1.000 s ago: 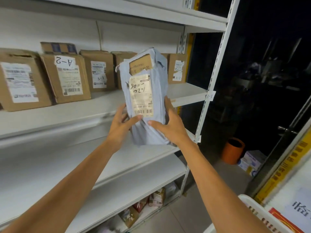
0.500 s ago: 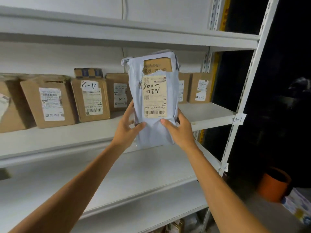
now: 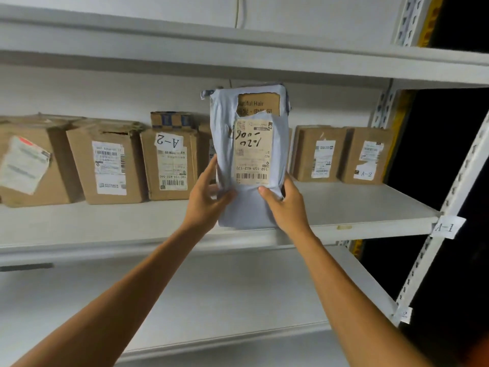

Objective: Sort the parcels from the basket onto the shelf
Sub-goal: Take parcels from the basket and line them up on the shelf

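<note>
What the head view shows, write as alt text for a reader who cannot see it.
The left-hand grip and right-hand grip hold a grey-blue parcel upright by its lower end, label facing the camera, before a white shelf. Behind it cardboard boxes stand in a row on that shelf; a tag on the post reads A-1.

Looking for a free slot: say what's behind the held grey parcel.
A cardboard box shows past the left edge of the grey parcel, on the shelf. The parcel hides whatever else stands there.
</note>
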`<state>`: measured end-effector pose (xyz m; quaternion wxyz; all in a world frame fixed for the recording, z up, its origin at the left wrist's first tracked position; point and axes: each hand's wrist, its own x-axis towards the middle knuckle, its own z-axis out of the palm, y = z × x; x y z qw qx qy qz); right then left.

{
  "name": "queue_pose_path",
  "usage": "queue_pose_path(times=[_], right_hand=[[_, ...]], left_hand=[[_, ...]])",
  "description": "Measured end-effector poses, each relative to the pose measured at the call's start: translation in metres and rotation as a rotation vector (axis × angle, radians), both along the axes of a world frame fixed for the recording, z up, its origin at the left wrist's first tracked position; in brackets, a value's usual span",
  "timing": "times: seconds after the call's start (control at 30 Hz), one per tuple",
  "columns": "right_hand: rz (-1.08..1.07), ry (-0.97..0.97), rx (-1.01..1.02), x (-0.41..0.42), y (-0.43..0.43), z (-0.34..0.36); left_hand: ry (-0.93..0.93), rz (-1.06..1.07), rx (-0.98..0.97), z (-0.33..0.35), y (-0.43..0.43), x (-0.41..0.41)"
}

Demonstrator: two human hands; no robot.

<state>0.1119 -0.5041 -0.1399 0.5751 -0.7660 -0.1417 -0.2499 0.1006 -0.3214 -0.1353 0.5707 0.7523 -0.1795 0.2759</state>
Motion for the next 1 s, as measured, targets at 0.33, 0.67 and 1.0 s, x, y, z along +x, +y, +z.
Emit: queue_pose_path(times=[0.33,0.67,1.0], right_hand=[[-0.096,0.027,-0.059,0.087,0.053,-0.007],[-0.151,0.094,-0.122,0.14,0.074,-0.006],[-0.081,0.155,-0.093,0.13,0.054,0.0]], left_hand=[[-0.209,0.322,0.304,-0.009,0.021,0.079],[-0.204,0.55,0.956,-0.006,0.036,0.12],[-0.314,0.503,1.093,0.0,0.028,0.101]])
